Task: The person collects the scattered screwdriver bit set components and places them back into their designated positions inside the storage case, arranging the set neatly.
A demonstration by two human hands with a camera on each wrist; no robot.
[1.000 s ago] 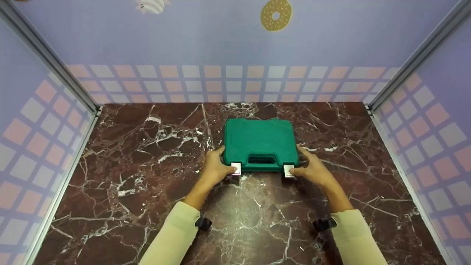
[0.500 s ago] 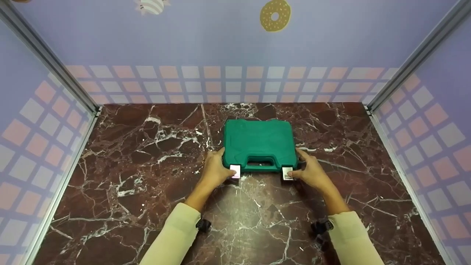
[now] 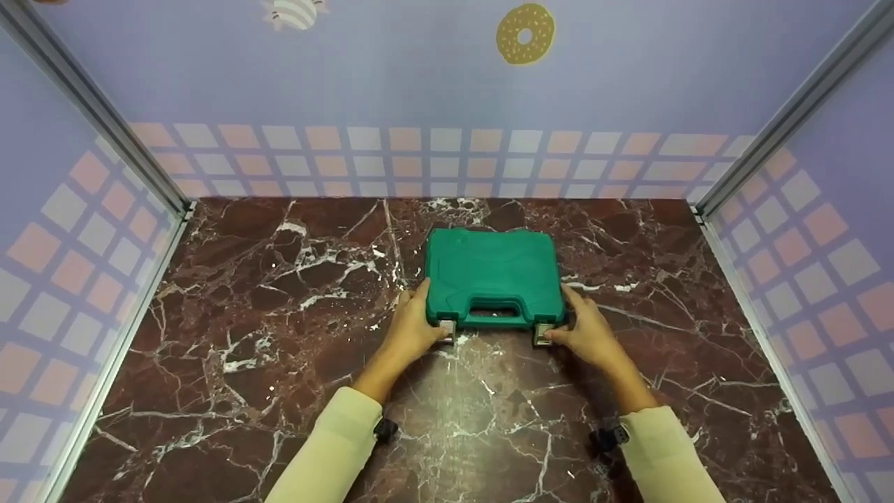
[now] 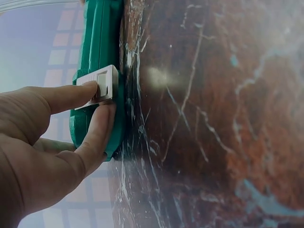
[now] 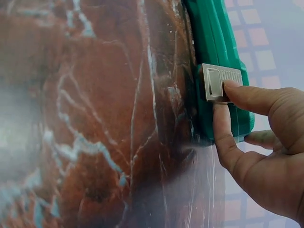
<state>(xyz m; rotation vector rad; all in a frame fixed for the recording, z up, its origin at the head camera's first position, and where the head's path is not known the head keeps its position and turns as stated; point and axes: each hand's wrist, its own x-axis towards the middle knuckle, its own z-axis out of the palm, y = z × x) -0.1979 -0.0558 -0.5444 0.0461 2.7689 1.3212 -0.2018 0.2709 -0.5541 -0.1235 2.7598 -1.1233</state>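
A green plastic carrying case (image 3: 492, 265) lies flat on the marble-patterned table, its handle towards me. My left hand (image 3: 408, 327) holds its near left corner. Its thumb presses the metal latch (image 4: 99, 88) there, with a finger against the latch's lower edge. At the near right corner, my right hand (image 3: 589, 334) does likewise. Its thumb rests on the other silvery latch (image 5: 221, 84), and a finger touches that latch from below. In both wrist views the latches stand against the case's front side. The case's lid is down.
The dark red, white-veined table (image 3: 279, 419) spreads around the case. Behind it rises a lilac wall (image 3: 391, 77) with checks and a doughnut picture. Side panels with metal edge strips (image 3: 761, 105) stand at left and right. A small black device (image 3: 610, 438) sits at each wrist.
Both latches have tilted down towards the case's front, looking narrower and darker from above. The thumbs have moved slightly down with them, while the case stays nearly in place.
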